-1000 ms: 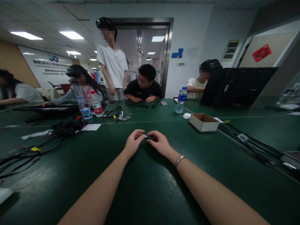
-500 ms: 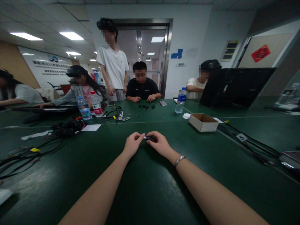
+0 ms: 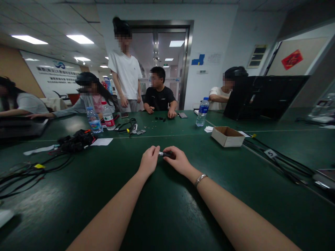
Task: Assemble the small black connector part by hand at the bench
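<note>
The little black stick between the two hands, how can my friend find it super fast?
On the big green table, look near the middle. There the nearest person's right hand holds the little black stick, its tip toward the left hand. Unlike the pale open box farther right, it is thin and dark, with a shiny silver end.

The left hand (image 3: 149, 161) has shifted left, baring more silver tip (image 3: 161, 153).

Right of the box (image 3: 224, 141), we read "5" on a tag (image 3: 270, 153). Far left of it, a wall sign (image 3: 52, 74) shows 大数据.
</note>
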`<state>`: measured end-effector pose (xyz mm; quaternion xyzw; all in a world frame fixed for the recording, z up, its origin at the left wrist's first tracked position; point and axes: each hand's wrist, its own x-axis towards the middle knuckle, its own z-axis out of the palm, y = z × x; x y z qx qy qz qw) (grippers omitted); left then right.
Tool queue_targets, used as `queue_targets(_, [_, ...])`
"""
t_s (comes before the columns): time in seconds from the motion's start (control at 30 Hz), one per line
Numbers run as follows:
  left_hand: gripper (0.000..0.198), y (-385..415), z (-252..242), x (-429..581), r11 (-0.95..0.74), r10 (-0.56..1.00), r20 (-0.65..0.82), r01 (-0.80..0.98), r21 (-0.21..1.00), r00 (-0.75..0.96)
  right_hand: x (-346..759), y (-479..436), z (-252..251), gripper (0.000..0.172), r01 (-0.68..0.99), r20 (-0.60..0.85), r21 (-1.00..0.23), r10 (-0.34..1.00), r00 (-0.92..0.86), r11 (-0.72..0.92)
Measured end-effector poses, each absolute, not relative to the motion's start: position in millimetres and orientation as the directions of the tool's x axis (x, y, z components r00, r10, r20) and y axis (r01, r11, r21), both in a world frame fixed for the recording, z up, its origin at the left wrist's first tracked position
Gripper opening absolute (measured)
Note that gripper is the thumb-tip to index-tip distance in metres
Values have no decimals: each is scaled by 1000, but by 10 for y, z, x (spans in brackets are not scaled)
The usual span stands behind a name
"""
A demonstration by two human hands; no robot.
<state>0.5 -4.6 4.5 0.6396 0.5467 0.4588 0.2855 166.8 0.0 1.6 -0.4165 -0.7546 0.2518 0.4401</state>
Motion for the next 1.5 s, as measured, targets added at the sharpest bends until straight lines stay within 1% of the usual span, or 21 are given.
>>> queue_targets(0.07, [31, -44, 30, -1, -303, 943, 333, 355, 884, -24, 1671, 6, 19, 22, 406, 434, -768, 869, -238, 495])
queue_targets(0.1, [30, -38, 20, -7, -326, 938, 346, 305, 895, -14, 1672, 8, 21, 22, 404, 422, -780, 878, -224, 478])
queue_targets(0.17, [33, -22, 0, -19, -347, 936, 350, 209, 914, 23, 1669, 15, 20, 23, 399, 405, -796, 891, -206, 455])
queue_targets(0.27, [28, 8, -28, -31, -378, 925, 369, 156, 913, 86, 1662, 30, 1, 23, 393, 410, -799, 891, -197, 455])
queue_targets(0.37, [21, 27, -44, -29, -402, 915, 385, 182, 897, 120, 1659, 47, -25, 24, 389, 419, -797, 887, -195, 462])
queue_targets(0.5, [24, 9, -22, -20, -390, 921, 379, 234, 890, 95, 1665, 46, -26, 23, 400, 421, -789, 885, -199, 466])
queue_targets(0.83, [43, -12, 9, -36, -270, 957, 290, 452, 850, 25, 1662, -29, 53, 21, 431, 437, -749, 864, -250, 503])
queue_targets(1.0, [47, -36, 49, -38, -244, 966, 258, 471, 848, 36, 1663, -24, 31, 21, 424, 465, -724, 839, -281, 544])
queue_targets(1.23, [52, -46, 69, -24, -241, 964, 263, 478, 844, 20, 1663, -33, 24, 22, 408, 491, -701, 811, -318, 584])
queue_targets(1.5, [54, -78, 95, -13, -232, 965, 263, 477, 847, 3, 1649, -21, 7, 21, 377, 481, -733, 823, -302, 567])
